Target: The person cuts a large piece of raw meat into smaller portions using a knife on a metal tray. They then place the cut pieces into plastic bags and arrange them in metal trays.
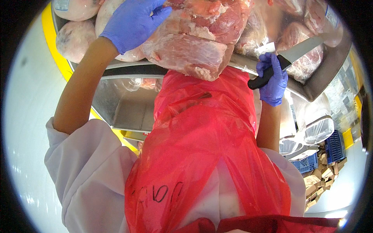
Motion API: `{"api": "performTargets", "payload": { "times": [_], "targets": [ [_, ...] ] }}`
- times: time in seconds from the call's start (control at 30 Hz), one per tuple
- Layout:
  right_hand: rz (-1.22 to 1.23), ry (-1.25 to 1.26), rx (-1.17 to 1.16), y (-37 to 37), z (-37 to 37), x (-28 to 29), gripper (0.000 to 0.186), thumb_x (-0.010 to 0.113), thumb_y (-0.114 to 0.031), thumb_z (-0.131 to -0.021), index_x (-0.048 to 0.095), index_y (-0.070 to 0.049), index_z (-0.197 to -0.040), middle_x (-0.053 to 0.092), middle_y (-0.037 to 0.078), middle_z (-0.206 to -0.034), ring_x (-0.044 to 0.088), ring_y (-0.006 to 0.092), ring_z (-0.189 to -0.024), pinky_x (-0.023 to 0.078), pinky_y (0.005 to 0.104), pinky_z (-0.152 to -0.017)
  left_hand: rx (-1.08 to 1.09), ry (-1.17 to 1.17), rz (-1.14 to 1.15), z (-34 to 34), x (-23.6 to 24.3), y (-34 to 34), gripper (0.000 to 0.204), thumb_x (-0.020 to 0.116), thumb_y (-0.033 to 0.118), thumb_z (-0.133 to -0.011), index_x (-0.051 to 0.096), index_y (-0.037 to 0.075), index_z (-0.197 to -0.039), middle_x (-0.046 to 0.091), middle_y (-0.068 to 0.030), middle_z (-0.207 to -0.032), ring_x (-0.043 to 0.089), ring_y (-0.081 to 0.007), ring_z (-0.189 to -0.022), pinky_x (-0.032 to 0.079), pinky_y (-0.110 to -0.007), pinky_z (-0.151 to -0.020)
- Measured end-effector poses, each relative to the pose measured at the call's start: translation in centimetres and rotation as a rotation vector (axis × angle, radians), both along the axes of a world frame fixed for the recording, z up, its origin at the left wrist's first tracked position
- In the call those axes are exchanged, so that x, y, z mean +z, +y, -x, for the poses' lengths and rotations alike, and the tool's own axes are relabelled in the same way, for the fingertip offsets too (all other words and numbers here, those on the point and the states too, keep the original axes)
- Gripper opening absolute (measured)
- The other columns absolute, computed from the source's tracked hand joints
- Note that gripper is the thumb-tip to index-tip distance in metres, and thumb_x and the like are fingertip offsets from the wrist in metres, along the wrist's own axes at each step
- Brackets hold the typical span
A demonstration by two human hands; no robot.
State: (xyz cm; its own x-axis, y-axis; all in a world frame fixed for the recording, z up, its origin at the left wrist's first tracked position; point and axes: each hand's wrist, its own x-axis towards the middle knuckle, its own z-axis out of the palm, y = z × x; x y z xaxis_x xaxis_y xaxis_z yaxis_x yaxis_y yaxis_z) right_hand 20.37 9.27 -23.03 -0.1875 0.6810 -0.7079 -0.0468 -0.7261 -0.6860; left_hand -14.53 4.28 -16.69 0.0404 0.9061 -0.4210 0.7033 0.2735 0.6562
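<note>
While the right hand point(273, 77) wraps its fingers round the smooth black handle of a knife point(285, 62), just to the right of the large piece of meat point(186, 54), the left hand point(132, 25) is at that meat's upper left with nothing visible between its parted thumb and forefinger. Its other fingers are partly hidden, and I cannot tell how firmly it touches anything. Both hands wear thin, wrinkled blue-violet gloves. The knife's broad, pale blade slants up and away from the meat, its far end blurred.

The large piece is pink and moist, with whitish membrane, ragged fat and a blunt near end. The left forearm slants up toward it from lower left, back of the hand uppermost; the right forearm rises nearly upright, to its lower right.

The meat covers part of the near rim of a grey metal tray point(311, 93) and comes up to a creased, glossy red plastic apron point(206, 128) directly below it. Pale rounded pieces point(77, 40) crowd its left side, and film-wrapped pieces point(301, 37) fill the tray to its right, leaving little room at tray level. Below left of it, a metal bin point(136, 110) has bare space inside. Far to its lower right are blue crates point(335, 147).
</note>
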Motion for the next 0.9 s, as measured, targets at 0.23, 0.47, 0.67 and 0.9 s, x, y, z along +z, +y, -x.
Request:
{"api": "performTargets", "payload": {
  "times": [0.23,0.47,0.67,0.9],
  "targets": [
    [0.004,-0.027,-0.022,0.1,0.2,0.4,0.018,0.059,-0.018,-0.095,0.062,0.0,-0.096,0.067,0.012,-0.082,0.06,0.0159,-0.061,0.043,0.0261,-0.05,0.057,-0.354,-0.106,1.4,-3.7,-1.5,0.034,0.055,0.007,-0.094,0.058,0.008,-0.127,0.067,-0.011,-0.114,0.066,-0.0212,-0.099,0.052,-0.034,-0.086],
    [-0.03,-0.011,-0.026,-0.1,0.2,0.1,0.016,0.059,-0.015,-0.095,0.062,0.001,-0.095,0.067,0.012,-0.082,0.059,0.0161,-0.06,0.044,0.0267,-0.05,0.049,-0.057,-0.249,0.8,-2.2,0.0,0.029,0.06,0.008,-0.09,0.067,0.01,-0.118,0.066,-0.0047,-0.099,0.059,-0.017,-0.08,0.049,-0.035,-0.073],
    [-0.018,0.015,-0.024,-0.2,0.0,0.0,0.016,0.06,-0.016,-0.095,0.062,0.001,-0.096,0.067,0.011,-0.08,0.059,0.0154,-0.059,0.044,0.0266,-0.049,-0.554,0.52,-0.64,1.6,-2.4,3.0,0.025,0.063,0.015,-0.078,0.074,0.023,-0.099,0.058,0.001,-0.08,0.054,-0.0215,-0.075,0.043,-0.037,-0.069],
    [-0.02,-0.027,-0.055,-0.9,-0.4,0.0,0.017,0.061,-0.017,-0.096,0.062,0.0,-0.097,0.067,0.011,-0.08,0.059,0.0152,-0.059,0.044,0.0263,-0.048,-0.805,0.512,-0.756,2.9,-3.1,5.3,0.022,0.063,0.019,-0.075,0.071,0.029,-0.093,0.054,0.0032,-0.079,0.052,-0.0201,-0.078,0.04,-0.038,-0.075]
  ]
}}
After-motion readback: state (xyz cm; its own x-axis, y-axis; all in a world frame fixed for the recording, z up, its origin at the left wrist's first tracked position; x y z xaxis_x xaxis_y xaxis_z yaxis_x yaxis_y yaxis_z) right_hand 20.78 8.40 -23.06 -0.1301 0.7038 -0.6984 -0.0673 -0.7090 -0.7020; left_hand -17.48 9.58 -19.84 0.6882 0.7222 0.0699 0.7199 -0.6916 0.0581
